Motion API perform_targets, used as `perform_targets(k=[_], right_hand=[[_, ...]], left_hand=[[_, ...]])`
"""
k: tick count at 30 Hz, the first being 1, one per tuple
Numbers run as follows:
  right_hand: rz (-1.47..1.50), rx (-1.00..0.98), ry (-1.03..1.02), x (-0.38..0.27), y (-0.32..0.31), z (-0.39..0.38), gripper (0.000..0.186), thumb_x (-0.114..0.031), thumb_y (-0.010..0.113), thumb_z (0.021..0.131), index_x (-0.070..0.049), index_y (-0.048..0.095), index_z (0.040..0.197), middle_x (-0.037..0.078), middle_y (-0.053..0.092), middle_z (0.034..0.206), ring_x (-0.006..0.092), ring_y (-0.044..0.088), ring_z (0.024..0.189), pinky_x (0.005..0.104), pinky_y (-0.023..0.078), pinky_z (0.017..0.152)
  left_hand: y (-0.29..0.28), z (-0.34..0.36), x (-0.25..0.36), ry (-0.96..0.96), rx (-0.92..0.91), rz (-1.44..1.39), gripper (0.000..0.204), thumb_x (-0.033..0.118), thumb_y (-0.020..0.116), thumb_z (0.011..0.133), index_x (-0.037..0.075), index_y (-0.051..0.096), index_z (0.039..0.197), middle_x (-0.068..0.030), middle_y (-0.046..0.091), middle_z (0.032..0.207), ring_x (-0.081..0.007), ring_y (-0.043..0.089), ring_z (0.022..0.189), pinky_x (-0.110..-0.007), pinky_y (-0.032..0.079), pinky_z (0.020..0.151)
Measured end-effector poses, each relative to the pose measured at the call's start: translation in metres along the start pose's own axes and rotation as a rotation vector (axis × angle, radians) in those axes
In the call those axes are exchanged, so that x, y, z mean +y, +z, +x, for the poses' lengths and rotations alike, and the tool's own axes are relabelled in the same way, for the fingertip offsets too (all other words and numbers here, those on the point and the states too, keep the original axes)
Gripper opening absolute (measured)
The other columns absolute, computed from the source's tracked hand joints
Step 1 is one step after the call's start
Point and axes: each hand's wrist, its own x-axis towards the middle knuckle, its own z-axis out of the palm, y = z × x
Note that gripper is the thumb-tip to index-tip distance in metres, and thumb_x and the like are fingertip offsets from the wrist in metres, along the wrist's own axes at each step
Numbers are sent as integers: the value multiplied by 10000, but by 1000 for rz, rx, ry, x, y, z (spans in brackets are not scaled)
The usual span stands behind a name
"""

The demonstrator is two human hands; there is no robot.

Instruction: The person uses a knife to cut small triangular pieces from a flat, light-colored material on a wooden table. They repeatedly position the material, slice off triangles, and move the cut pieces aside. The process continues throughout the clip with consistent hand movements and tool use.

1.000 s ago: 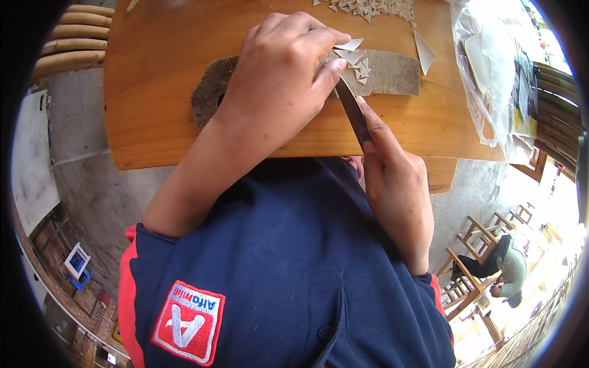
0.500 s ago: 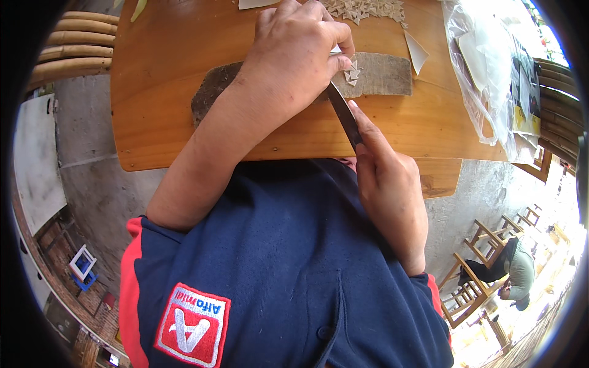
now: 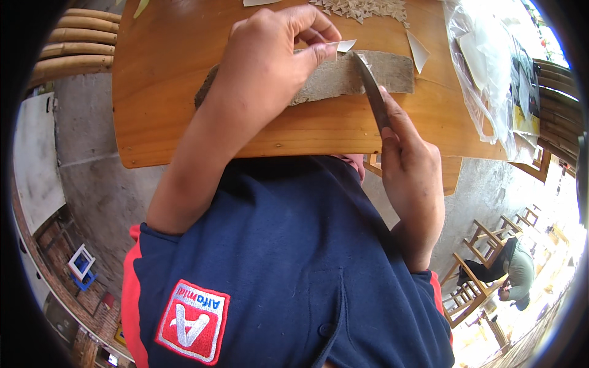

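My left hand [image 3: 273, 52] pinches a thin off-white sheet piece [image 3: 346, 45] between thumb and fingertips, above a rough grey-brown wooden board [image 3: 392, 70]. In my right hand [image 3: 412, 162] is a dark-bladed knife [image 3: 373, 92], its handle mostly hidden by the fingers. The blade slants across the board, its tip near the far edge and to the right of the pinched piece. A few small cut bits [image 3: 365, 60] lie by the tip, partly behind the blade. My left forearm covers part of the board's left end.
Beyond the board, a heap of small triangular bits [image 3: 362, 8] lies on the wooden table [image 3: 165, 116]. A pointed pale piece [image 3: 418, 52] rests right of it. A clear plastic bag [image 3: 485, 73] spreads over the table's right side. Far right, another person [image 3: 520, 270] bends among wooden stools.
My left hand has lifted and shifted slightly left, exposing more of the board and the held piece. The knife has moved right and a little up, sweeping across where small bits lay.
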Motion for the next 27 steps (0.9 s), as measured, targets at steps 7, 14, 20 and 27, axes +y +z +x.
perform_targets(k=[7,14,20,27], right_hand=[[31,20,-38,-1,1,2,453,-19,576,1032,-119,627,1470,236,649,773,355,690,666,421,541,667],[3,-1,-120,-2,-2,0,486,21,574,1018,-123,624,1480,238,660,806,343,697,679,404,553,689],[-27,-60,-284,10,-2,13,596,87,567,972,-151,615,1516,193,742,990,197,630,646,351,567,695],[-128,-177,-289,5,-4,18,690,140,549,935,-189,605,1539,129,755,973,118,593,624,319,552,658]], left_hand=[[12,-15,-23,372,119,449,144,172,812,897,160,812,1041,56,757,921,-188,639,955,-379,432,1000],[8,-18,-29,460,248,426,175,150,799,892,160,821,1066,22,740,929,-207,636,966,-392,437,971],[4,-41,-31,537,258,521,213,158,806,872,175,827,1083,14,715,1012,-214,624,972,-399,444,955],[8,-51,-36,509,228,598,245,185,816,859,195,828,1103,22,685,1096,-205,593,1004,-417,413,992]])
